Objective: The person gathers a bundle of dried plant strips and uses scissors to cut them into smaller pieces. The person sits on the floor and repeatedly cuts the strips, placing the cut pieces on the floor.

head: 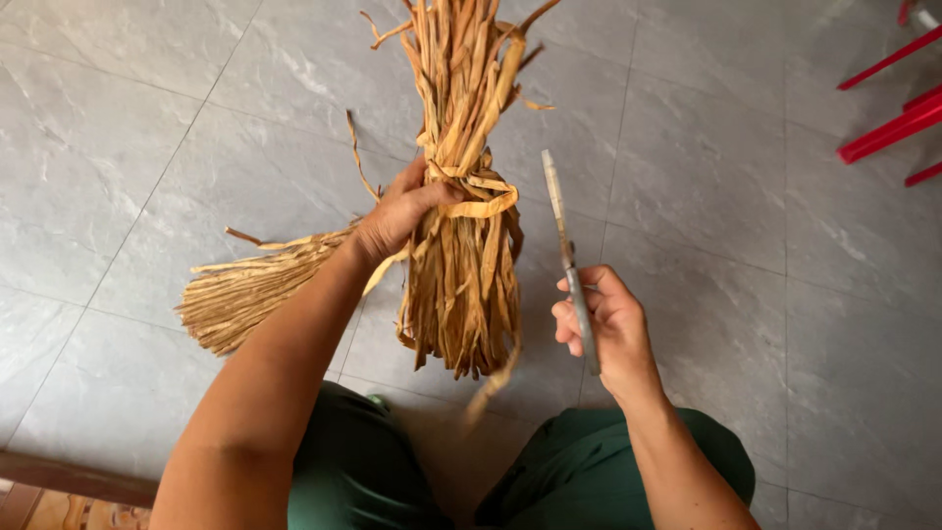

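My left hand (397, 214) is clamped around the tied waist of a bundle of dried tan strips (459, 265), held upright above the grey tile floor (765, 294), with cut ends hanging below the grip and loose tips fanning above it. My right hand (603, 329) is closed around a slim metal blade (566, 245), just beside the bundle on the far side from that grip. I judge the bundle light, dry and brittle, best held at the binding where the strips are packed tight; a second bundle (250, 290) lies on the floor behind my left forearm.

Bundle (461, 265): dry, fibrous tan plant strips, matt, rough. Scissors (569, 255): dull grey metal, possibly worn. Floor (746, 294): grey stone-look tiles, smooth, faint sheen. Trousers (589, 471): green matt cloth.
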